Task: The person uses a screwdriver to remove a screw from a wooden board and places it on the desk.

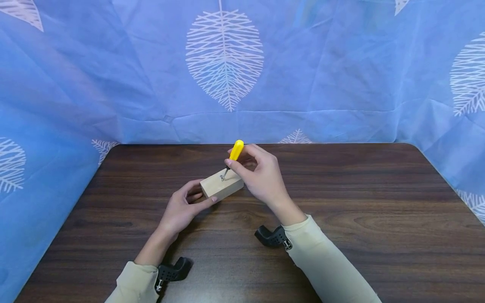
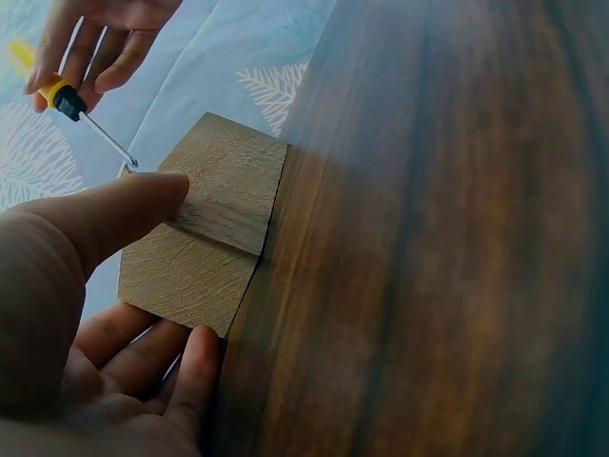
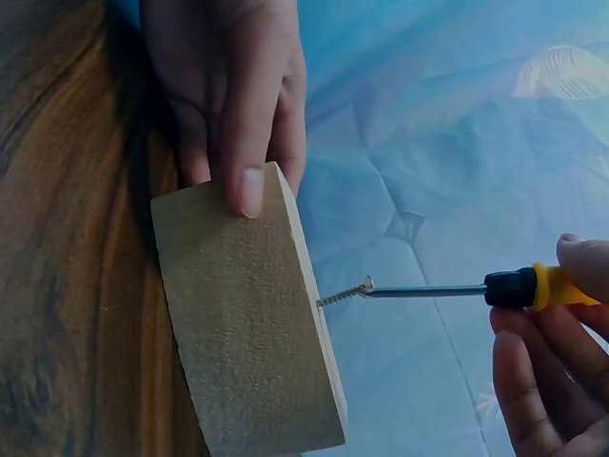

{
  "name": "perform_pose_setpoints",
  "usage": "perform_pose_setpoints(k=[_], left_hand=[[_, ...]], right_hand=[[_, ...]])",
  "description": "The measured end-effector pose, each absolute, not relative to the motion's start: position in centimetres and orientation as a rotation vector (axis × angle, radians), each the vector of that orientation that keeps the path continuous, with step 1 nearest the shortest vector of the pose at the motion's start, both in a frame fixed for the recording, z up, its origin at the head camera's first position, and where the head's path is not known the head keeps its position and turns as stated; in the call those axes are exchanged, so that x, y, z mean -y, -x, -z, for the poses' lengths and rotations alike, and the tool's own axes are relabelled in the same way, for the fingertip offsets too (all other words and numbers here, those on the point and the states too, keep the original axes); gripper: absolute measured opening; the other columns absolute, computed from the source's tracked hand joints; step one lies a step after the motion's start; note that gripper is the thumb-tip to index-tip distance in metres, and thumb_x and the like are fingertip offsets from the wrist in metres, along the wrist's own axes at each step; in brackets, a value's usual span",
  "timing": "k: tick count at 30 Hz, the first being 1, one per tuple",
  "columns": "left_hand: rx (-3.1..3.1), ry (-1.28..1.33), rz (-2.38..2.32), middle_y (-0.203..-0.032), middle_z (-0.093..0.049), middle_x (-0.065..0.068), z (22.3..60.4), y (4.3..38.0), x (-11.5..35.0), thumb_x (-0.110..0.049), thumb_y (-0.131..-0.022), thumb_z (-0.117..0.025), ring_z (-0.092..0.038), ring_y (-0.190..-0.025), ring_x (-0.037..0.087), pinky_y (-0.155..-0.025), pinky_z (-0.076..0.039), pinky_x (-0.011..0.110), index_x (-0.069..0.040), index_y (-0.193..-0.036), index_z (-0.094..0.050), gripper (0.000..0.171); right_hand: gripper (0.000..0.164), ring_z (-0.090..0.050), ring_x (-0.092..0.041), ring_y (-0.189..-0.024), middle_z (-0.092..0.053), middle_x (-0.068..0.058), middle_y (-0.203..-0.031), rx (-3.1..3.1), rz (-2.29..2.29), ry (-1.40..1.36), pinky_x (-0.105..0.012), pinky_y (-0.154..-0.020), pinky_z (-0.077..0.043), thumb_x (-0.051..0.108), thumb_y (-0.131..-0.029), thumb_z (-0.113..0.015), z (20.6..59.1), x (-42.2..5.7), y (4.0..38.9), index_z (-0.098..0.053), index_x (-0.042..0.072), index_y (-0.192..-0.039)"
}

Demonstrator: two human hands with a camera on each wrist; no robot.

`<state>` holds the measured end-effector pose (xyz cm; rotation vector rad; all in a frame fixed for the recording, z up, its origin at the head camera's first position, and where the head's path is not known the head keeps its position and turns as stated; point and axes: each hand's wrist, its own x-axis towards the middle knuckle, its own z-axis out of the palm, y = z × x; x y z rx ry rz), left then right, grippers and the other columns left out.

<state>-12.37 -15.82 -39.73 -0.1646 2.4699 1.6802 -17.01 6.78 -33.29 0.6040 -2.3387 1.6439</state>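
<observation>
A pale wooden block [image 1: 229,188] sits at the middle of the table, its top face up. My left hand [image 1: 185,207] grips its left end, with the thumb [image 2: 143,205] along the near side and the other fingers on the far side. Out of the top face stands a partly sunk screw [image 3: 343,294], tilted slightly. In my right hand [image 1: 264,173] is a screwdriver [image 1: 236,150] with a yellow handle and black collar, pinched between thumb and fingers. The metal shaft [image 3: 428,291] meets the screw's head in the right wrist view.
The dark wood-grain table [image 1: 360,202] extends to both sides. Behind it hangs a blue cloth [image 1: 322,63] with white leaf patterns. A black wrist device [image 1: 174,270] is strapped on the left arm, and another black device [image 1: 272,236] on the right.
</observation>
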Motion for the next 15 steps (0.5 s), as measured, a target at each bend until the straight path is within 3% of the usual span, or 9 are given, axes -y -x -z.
perform_pose_setpoints(k=[15], left_hand=[[-2.504, 0.127, -1.662, -0.155, -0.059, 0.013, 39.82, 12.45, 15.91, -0.033, -0.095, -0.085, -0.058, -0.145, 0.04, -0.115, -0.052, 0.058, -0.025, -0.153, -0.058, 0.064]], right_hand=[[0.019, -0.069, -0.013, -0.091, -0.074, -0.001, -0.108, 2.303, -1.537, -0.672, -0.029, -0.083, -0.062, 0.019, -0.099, -0.081, 33.02, -6.13, 16.79, -0.079, 0.012, -0.117]])
